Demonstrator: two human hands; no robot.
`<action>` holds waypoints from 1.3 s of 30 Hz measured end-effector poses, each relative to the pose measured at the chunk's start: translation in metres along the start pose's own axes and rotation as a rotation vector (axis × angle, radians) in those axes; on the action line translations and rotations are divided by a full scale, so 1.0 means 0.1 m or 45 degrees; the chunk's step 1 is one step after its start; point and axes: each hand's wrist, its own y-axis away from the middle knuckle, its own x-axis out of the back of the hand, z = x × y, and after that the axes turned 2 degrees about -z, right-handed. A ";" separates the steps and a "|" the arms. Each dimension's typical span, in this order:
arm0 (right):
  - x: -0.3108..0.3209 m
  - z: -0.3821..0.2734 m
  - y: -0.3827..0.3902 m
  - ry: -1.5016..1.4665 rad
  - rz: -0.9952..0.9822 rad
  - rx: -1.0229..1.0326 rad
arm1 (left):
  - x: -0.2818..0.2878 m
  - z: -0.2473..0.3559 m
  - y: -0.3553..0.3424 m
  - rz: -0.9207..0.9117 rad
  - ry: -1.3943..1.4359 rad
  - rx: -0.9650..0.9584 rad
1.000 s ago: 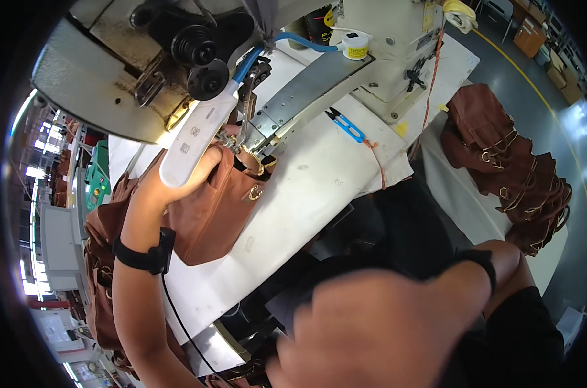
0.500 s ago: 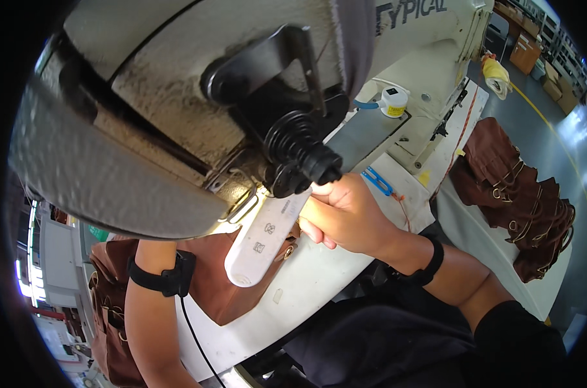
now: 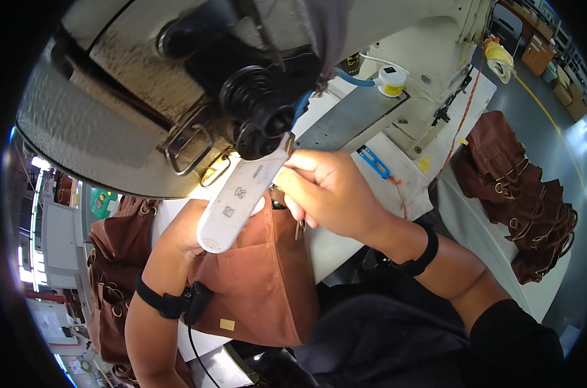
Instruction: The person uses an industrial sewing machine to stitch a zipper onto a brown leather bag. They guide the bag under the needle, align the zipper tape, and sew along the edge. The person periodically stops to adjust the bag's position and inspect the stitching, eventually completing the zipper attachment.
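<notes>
A brown bag [image 3: 261, 278] with metal fittings and a small yellowish label hangs over the front edge of the white sewing table, under the sewing machine head [image 3: 112, 123]. My right hand [image 3: 332, 191] is closed at the bag's upper right edge, fingers curled beside a metal clasp [image 3: 299, 230]. My left hand [image 3: 191, 227] is at the bag's upper left, mostly hidden behind a white rounded bar [image 3: 232, 200] below the machine head. One fingertip shows past that bar; how the other fingers lie is hidden.
More brown bags are piled at the left [image 3: 115, 284] and at the right [image 3: 516, 200]. Blue thread snips [image 3: 374, 161] lie on the white table beyond my right hand, near a white round device [image 3: 391, 81]. A black cable [image 3: 201, 359] runs from my left wristband.
The bag has turned and come nearer, showing a broad front panel. My left hand has come partly out from behind the machine head. My right hand shifted slightly left and up.
</notes>
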 end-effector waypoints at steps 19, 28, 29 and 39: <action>-0.21 0.44 0.29 1.008 0.390 0.827 | 0.12 0.10 -0.13 -0.220 -0.282 0.146; 0.09 0.26 0.12 1.105 0.227 1.052 | 0.35 -0.25 -0.15 -0.247 -0.148 0.106; 0.10 0.23 0.10 1.101 0.235 1.047 | 0.42 -0.42 -0.20 -0.304 -0.032 0.127; 0.40 0.24 0.38 0.528 0.323 0.225 | 0.26 -0.48 -0.21 -0.374 0.063 0.074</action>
